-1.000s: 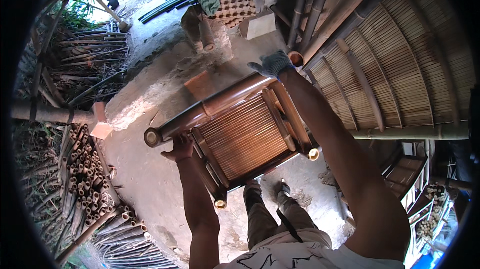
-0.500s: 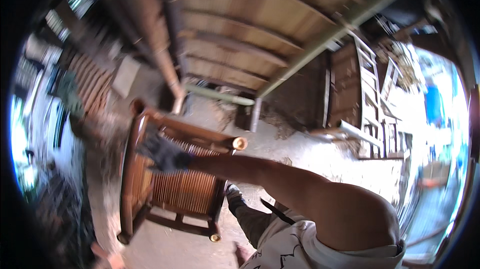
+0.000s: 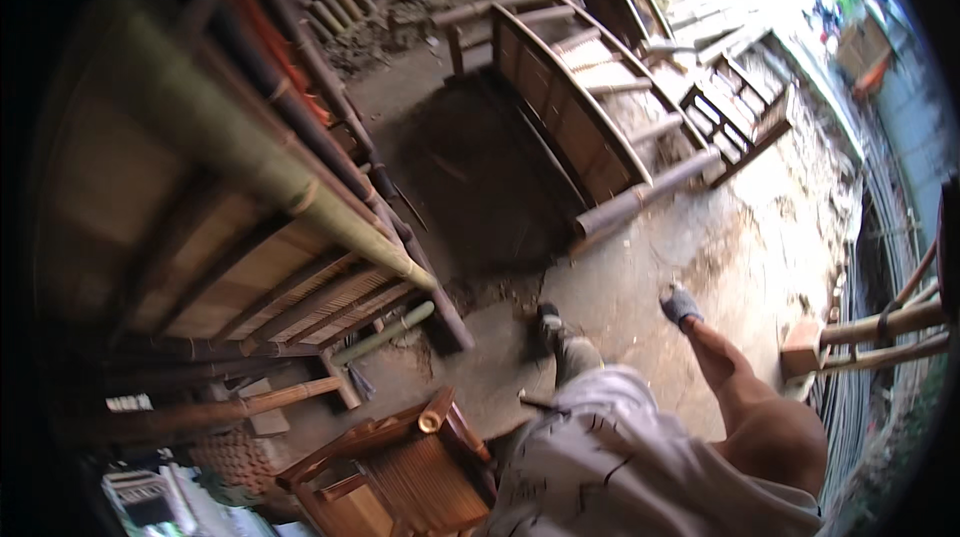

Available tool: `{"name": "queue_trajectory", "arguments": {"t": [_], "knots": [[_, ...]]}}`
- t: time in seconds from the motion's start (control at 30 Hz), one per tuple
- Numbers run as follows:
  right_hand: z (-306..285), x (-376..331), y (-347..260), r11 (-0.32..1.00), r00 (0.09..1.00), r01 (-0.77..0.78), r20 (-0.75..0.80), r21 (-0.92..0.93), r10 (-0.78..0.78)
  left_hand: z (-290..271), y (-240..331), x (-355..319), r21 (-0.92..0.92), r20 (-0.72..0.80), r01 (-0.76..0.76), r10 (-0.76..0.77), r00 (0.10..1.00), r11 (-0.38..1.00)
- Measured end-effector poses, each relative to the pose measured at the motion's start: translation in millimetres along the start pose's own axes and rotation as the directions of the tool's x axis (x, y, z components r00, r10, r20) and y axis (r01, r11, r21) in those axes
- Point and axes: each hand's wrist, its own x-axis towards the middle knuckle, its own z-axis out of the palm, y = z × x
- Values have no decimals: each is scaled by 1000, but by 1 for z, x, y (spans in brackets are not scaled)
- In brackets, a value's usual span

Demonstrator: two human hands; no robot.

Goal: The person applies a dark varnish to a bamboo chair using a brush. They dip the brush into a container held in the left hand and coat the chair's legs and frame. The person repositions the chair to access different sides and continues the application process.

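My right hand (image 3: 680, 307), in a grey glove, hangs in the air over the concrete floor. It stands apart from the furniture around it. Its fingers are small and blurred, so whether they are curled round anything is unclear. My left hand is out of view. At the lower edge, beside my body, a glossy brown bamboo chair (image 3: 425, 477) with a slatted seat stands on the floor, and neither hand is seen touching it. Ahead lies a long bamboo furniture frame (image 3: 570, 112) with panels and crossbars.
A large bamboo panel (image 3: 230, 227) with a thick green pole looms on the left. Smaller wooden frames (image 3: 735, 112) lie beyond the long frame. Bamboo poles with a block end (image 3: 800, 349) jut in at right. Long thin strips (image 3: 862, 307) lie along the right side.
My view has swung to the right. My gloved right hand, over the chair before, is now away from it above the floor. The chair has shifted to the lower edge of view.
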Motion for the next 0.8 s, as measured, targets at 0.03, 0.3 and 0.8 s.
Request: {"name": "queue_trajectory", "arguments": {"t": [0.03, 0.3, 0.8], "knots": [[1, -10, 17, 999, 997, -49, 60, -4, 50, 18, 24, 1, 44, 20, -27, 26, 999, 999], [46, 0, 31, 915, 952, -276, 212, 294, 219, 168, 183, 7, 343, 189, -183, 123, 974, 921], [33, 166, -240, -280, 260, -937, 954, 212, -148, 287, 525, 179, 710, 230, -280, 163, 959, 646]]}}
